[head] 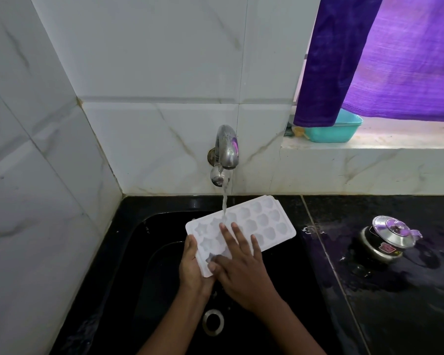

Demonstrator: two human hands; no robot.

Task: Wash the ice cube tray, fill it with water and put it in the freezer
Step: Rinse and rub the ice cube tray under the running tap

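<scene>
Your left hand (194,270) clasped the ice cube tray (267,221) under the tap (227,147); your right hand (244,272) lay on it, fingers (237,238) straight.

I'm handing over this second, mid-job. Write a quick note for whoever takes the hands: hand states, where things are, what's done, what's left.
Left hand: grips the near end of the tray, holding it over the sink.
Right hand: flat on the tray's cells, fingers straight.
Tap: running; the stream lands on the tray's left part.
Done: washing is under way.
Left: finish rinsing, fill the cells level, carry the tray to the freezer, which is not in view.
</scene>
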